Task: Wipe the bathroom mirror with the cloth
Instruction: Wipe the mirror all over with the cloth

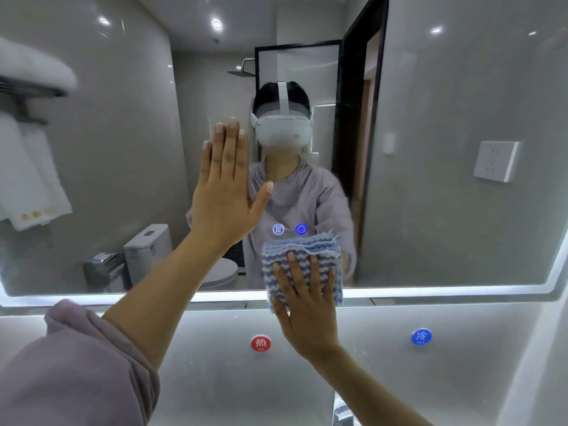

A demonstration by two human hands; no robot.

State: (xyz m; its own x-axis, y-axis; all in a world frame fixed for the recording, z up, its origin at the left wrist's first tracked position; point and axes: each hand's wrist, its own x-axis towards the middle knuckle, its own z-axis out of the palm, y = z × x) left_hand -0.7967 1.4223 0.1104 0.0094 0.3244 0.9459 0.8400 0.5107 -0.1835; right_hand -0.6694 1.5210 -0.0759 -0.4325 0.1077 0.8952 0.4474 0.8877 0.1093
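The bathroom mirror [430, 210] fills most of the view, with a lit strip along its bottom edge. My right hand [307, 305] presses a folded blue-and-white striped cloth [302, 250] flat against the mirror's lower edge, near the middle. The cloth overlaps the lit strip. My left hand [226, 186] rests flat on the glass above and to the left, fingers straight and close together, holding nothing. Two small lit touch icons [289, 229] glow on the glass just above the cloth.
Below the mirror a grey wall carries a red hot-water disc [260, 343] and a blue cold-water disc [421, 336]. A chrome tap top [341, 410] shows at the bottom edge. A wall socket [496, 161], towels [27, 167] and a toilet [153, 253] appear as reflections.
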